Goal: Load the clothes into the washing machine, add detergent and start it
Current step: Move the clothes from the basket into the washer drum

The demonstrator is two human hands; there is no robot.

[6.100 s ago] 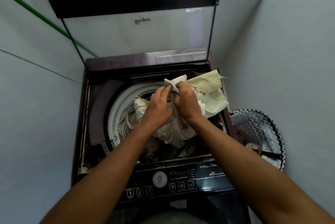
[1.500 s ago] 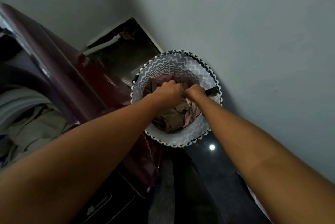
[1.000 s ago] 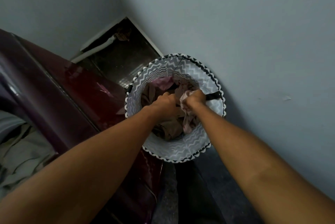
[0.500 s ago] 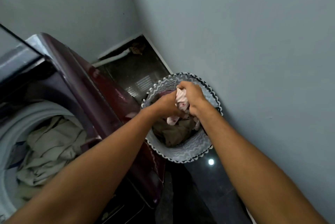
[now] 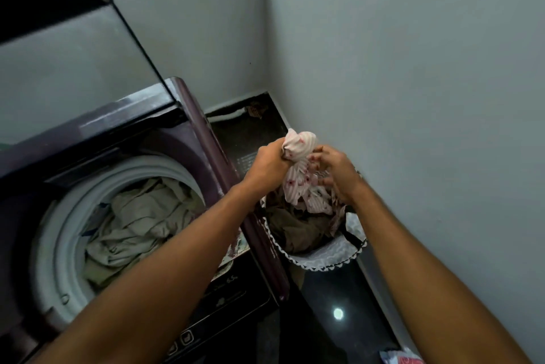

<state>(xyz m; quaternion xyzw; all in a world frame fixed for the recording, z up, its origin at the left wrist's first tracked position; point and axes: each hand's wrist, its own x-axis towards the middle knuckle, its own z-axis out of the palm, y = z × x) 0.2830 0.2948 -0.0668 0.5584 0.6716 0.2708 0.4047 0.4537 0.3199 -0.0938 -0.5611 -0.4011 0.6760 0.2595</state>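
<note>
Now we lift a white, pink-printed striped garment point(image 5: 298, 183) above the zigzag-patterned round laundry basket point(image 5: 321, 257).
Our left hand point(image 5: 269, 164) fists its top; our right hand point(image 5: 337, 173) pinches it, fingers loosely curled, beside the open maroon top-loading washing machine point(image 5: 206, 139).

Pale grey walls point(image 5: 413, 69) meet in a corner. A dark glossy floor point(image 5: 321, 298) runs along the right wall, bearing a small round light reflection point(image 5: 338, 314). A red-and-white patterned item point(image 5: 399, 359) shows at the bottom edge.
</note>
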